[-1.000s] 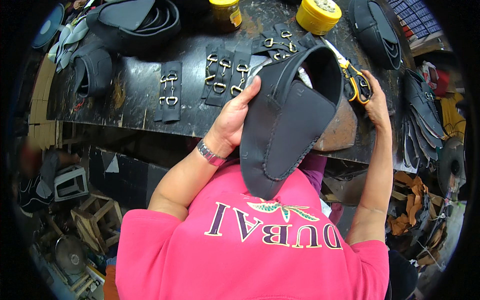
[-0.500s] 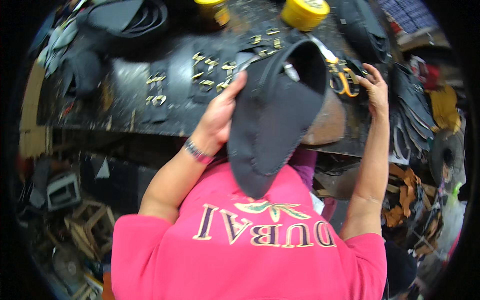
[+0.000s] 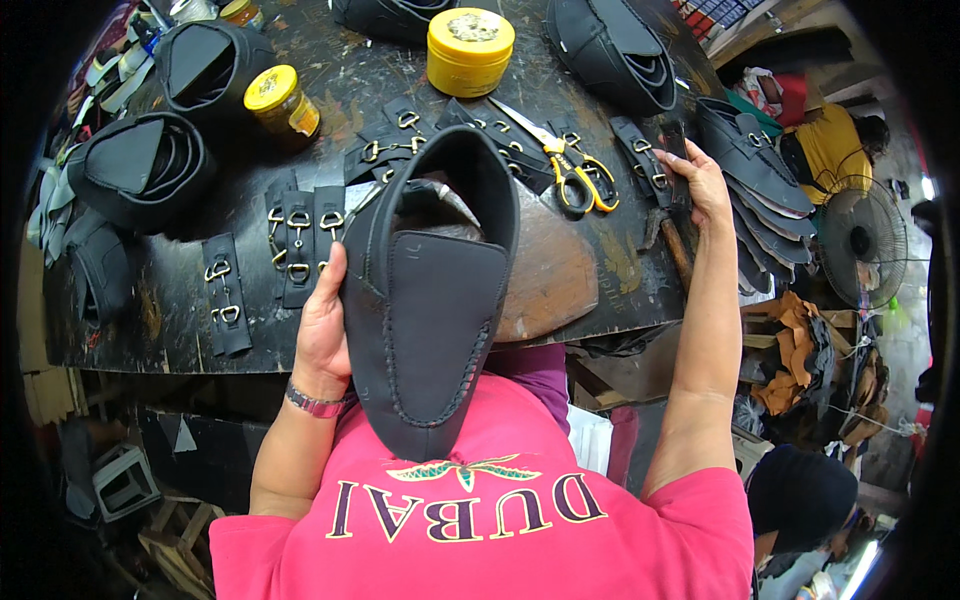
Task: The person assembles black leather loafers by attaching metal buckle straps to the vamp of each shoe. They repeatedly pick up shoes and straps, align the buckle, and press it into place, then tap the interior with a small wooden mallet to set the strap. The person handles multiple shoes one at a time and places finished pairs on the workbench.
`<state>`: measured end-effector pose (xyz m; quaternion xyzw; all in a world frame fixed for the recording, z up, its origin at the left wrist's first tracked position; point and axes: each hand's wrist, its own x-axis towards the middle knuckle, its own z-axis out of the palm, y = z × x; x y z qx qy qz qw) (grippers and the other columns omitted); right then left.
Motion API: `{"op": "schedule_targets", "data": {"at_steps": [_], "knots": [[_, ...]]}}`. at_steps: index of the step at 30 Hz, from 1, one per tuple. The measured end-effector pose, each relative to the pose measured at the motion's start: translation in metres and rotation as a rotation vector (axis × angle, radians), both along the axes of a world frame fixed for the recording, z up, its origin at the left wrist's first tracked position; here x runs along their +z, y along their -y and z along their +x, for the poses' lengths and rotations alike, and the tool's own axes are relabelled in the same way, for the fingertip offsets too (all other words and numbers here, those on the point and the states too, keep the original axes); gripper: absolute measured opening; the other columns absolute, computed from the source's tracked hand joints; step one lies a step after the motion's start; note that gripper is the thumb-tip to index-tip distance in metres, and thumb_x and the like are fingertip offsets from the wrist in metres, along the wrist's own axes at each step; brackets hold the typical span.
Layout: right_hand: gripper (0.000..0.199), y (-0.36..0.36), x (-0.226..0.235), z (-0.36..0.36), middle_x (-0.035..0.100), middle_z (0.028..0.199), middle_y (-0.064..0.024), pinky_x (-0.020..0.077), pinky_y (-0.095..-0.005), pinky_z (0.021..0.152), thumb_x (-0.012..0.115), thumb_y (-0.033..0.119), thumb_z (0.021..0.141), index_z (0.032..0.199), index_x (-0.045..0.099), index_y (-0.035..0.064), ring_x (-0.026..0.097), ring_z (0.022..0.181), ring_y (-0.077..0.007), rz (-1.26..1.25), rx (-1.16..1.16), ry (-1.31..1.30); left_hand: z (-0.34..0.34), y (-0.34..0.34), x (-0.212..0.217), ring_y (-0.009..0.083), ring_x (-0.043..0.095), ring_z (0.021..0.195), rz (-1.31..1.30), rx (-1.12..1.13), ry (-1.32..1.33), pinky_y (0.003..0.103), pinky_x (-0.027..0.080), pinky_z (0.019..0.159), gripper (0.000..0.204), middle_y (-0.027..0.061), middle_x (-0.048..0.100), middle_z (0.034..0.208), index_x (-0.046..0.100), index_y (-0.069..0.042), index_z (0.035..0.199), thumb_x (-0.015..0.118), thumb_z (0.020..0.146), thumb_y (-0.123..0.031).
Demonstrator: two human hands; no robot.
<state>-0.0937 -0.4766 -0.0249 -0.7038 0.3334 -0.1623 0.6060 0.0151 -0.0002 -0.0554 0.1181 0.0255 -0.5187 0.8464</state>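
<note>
Clasping a black shoe upper (image 3: 435,330) by its left side, the left hand (image 3: 322,335) holds it across the near edge of the bench (image 3: 628,268), with open room right of a brown block (image 3: 550,275), then the half-curled right hand (image 3: 690,180) at a dark strip (image 3: 677,146), grip unclear.

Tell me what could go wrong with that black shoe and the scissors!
The scissors lie between the black shoe and the right hand, so that hand might get nicked if it reaches across. Also, only the left hand grips the shoe, by one side, so it could slip.
</note>
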Motion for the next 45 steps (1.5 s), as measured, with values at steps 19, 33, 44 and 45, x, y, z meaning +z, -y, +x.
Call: {"op": "schedule_targets", "data": {"at_steps": [19, 33, 44, 45], "knots": [[0.017, -0.094, 0.003, 0.042, 0.066, 0.071, -0.0080, 0.0490, -0.0279, 0.063, 0.066, 0.011, 0.085, 0.098, 0.071, 0.0024, 0.063, 0.068, -0.0122, -0.407, 0.121, -0.317, 0.000, 0.000, -0.003, 0.0319, 0.054, 0.126, -0.032, 0.027, 0.021, 0.049, 0.042, 0.107, 0.056, 0.0165, 0.055, 0.137, 0.049, -0.006, 0.139, 0.041, 0.103, -0.047], [0.047, -0.100, 0.040, 0.052, 0.063, 0.099, -0.0074, 0.0501, -0.0247, 0.074, 0.060, -0.011, 0.080, 0.125, 0.054, 0.0038, 0.063, 0.084, -0.0139, -0.318, -0.074, 0.459, -0.014, 0.018, 0.034, 0.0267, 0.060, 0.118, 0.061, 0.016, 0.092, 0.044, 0.049, 0.101, 0.059, 0.0153, 0.058, 0.132, 0.047, -0.002, 0.139, 0.040, 0.103, -0.048], [0.029, -0.281, 0.120, -0.037, 0.064, 0.109, -0.0104, 0.0481, -0.0268, 0.087, 0.067, 0.002, 0.084, 0.112, 0.065, -0.0053, 0.061, 0.097, -0.0153, -0.215, 0.313, 0.325, -0.030, 0.025, 0.076, 0.0167, 0.064, 0.102, 0.129, 0.022, 0.367, 0.032, 0.053, 0.090, 0.043, 0.0106, 0.064, 0.119, 0.052, 0.000, 0.130, 0.045, 0.104, -0.033], [0.029, -0.290, 0.120, -0.040, 0.065, 0.109, -0.0102, 0.0484, -0.0264, 0.087, 0.068, -0.004, 0.081, 0.110, 0.066, -0.0057, 0.061, 0.097, -0.0151, -0.202, 0.307, 0.342, -0.030, 0.023, 0.077, 0.0135, 0.064, 0.101, 0.113, 0.008, 0.377, 0.029, 0.053, 0.089, 0.041, 0.0083, 0.064, 0.117, 0.053, -0.001, 0.129, 0.047, 0.103, -0.032]]}}
